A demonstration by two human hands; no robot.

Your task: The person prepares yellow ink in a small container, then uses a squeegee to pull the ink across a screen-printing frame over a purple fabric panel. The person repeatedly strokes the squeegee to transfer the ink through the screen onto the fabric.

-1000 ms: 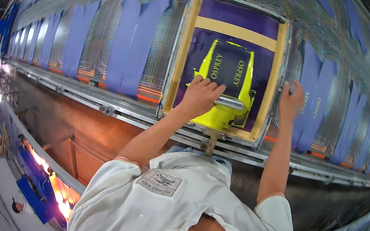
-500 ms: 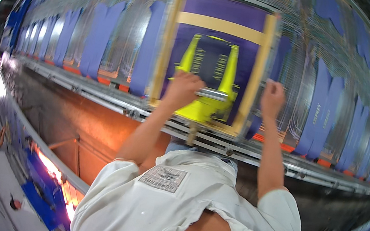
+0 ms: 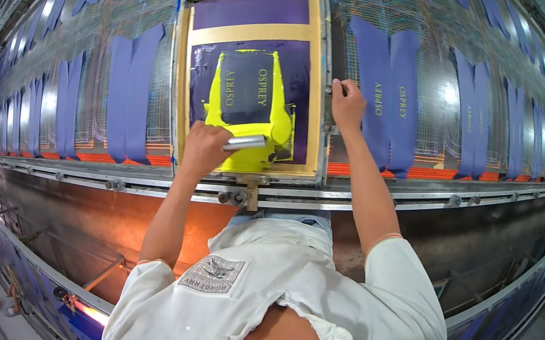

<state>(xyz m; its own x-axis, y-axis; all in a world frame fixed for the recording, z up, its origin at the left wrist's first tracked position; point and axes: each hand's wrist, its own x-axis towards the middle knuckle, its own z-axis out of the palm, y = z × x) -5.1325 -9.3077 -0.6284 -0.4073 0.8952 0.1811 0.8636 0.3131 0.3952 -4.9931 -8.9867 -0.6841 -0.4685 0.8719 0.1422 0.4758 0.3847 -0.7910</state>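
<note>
My left hand (image 3: 206,148) is closed around the metal handle of a squeegee (image 3: 245,142), over the near end of a printing screen. Bright yellow ink (image 3: 245,160) lies thick under the squeegee and runs up both sides of a dark lettered panel (image 3: 245,86) in the screen. The screen's frame (image 3: 313,105) has a metal rim and tan tape inside. My right hand (image 3: 348,105) is closed at the frame's right edge, its fingertips close to a small knob. What those fingers hold, if anything, is hidden.
Lavender cut pieces (image 3: 389,96) lie in pairs along the long table; those just right of the screen carry yellowish lettering. A metal rail (image 3: 419,197) with knobs runs along the near edge. A bracket (image 3: 252,195) on the frame meets this rail. Below the rail, an orange glow shows.
The view has swung, and the screen sits farther left and tilted in the picture. My right hand has come closer to the frame's right edge. The left hand keeps its grip on the squeegee.
</note>
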